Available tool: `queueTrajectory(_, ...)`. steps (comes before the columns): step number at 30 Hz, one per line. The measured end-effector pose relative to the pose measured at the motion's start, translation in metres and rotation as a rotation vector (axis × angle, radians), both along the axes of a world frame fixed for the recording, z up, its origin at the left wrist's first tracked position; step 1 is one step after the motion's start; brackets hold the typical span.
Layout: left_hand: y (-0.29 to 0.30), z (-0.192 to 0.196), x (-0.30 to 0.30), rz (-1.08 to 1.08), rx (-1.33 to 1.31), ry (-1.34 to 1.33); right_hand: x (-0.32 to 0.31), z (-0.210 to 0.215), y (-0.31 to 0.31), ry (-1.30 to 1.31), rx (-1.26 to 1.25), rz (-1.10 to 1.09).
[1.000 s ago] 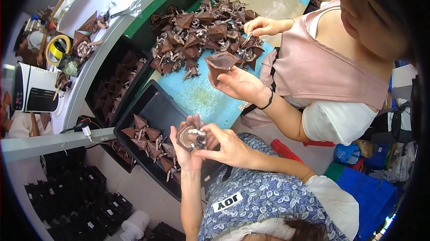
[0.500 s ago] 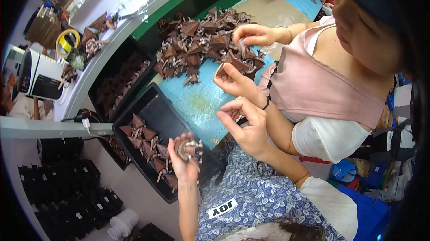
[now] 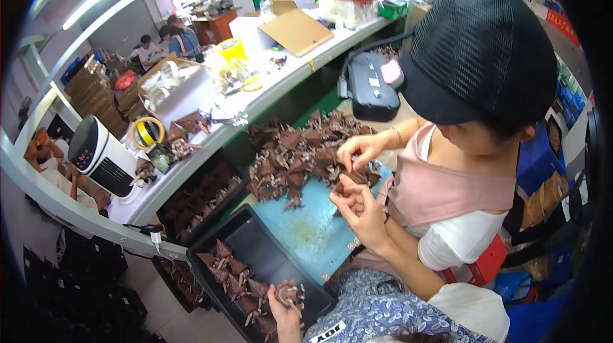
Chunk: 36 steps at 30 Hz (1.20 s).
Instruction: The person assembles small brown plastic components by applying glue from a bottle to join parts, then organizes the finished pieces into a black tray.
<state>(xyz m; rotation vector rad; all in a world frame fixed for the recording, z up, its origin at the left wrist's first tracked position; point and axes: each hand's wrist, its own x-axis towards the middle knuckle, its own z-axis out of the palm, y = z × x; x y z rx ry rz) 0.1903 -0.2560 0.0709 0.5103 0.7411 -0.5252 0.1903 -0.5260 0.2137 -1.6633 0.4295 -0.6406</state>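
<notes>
My left hand (image 3: 284, 308), low in the view, is wrapped round a small brown-and-pinkish figurine (image 3: 291, 296) with a rounded, swirled top. It is over the edge of a black tray (image 3: 271, 241) that holds several similar pieces with pointed brown tops (image 3: 237, 266). My right hand (image 3: 365, 218) is raised over the blue work surface (image 3: 313, 228), fingers bent together, close to a co-worker's hands. What those fingers hold, if anything, I cannot make out. The co-worker's hand (image 3: 361, 150) is at a brown pointed piece (image 3: 354, 177) beside the heap.
A large heap of brown figurines (image 3: 297, 151) covers the far part of the work surface. Another dark tray (image 3: 204, 202) of pieces sits under the white bench (image 3: 191, 145). A co-worker in a black cap (image 3: 479, 56) is close on the right. A white heater-like appliance (image 3: 105, 155) stands at left.
The view has tilted up, showing more of the room. My right hand is now close against the co-worker's hands, which have come together. My left hand still holds the figurine.
</notes>
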Motion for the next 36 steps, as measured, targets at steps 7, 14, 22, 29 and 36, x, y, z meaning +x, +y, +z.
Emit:
queueTrajectory(7,0.003,-0.010,-0.013,-0.112,-0.104,0.019,0.002,-0.005,0.005,0.091,-0.060,0.020)
queueTrajectory(14,-0.029,0.049,0.045,-0.067,-0.615,-0.014,-0.024,-0.011,0.064,0.330,-0.003,0.530)
queueTrajectory(22,-0.051,0.083,0.047,0.000,-0.353,-0.147,-0.019,-0.019,0.105,0.183,0.100,0.488)
queueTrajectory(29,-0.053,0.090,0.031,0.060,-0.197,-0.275,-0.019,-0.023,0.101,0.363,0.641,0.612)
queueTrajectory(36,-0.027,0.075,0.040,-0.204,-0.369,-0.040,-0.014,-0.019,0.089,0.025,-0.655,0.671)
